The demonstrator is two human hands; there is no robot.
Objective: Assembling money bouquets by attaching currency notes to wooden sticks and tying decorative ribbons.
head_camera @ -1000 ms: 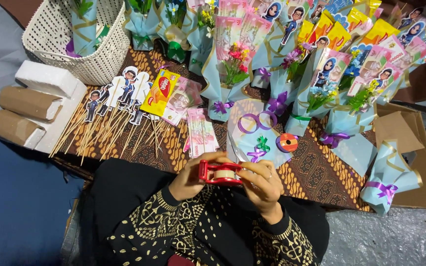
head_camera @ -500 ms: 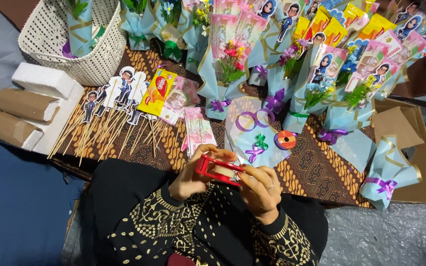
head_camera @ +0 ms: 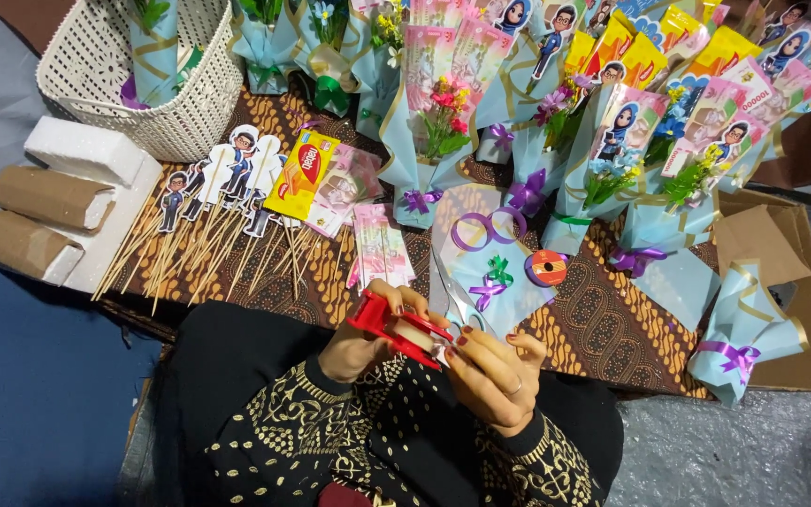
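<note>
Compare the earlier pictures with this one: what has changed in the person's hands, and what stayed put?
The red tape dispenser has tilted, its left end now raised. The left hand keeps its grip on it; the right hand still works at the tape end and has shifted slightly right. The scissors, the ribbon roll, the cut-out picks on sticks and the wrapped bouquets lie as before.

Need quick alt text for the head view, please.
Both hands hold a red plastic tape dispenser: left hand grips it, right hand pinches at its tape end. Beyond, blue paper-wrapped bouquets crowd a brown batik cloth.
</note>
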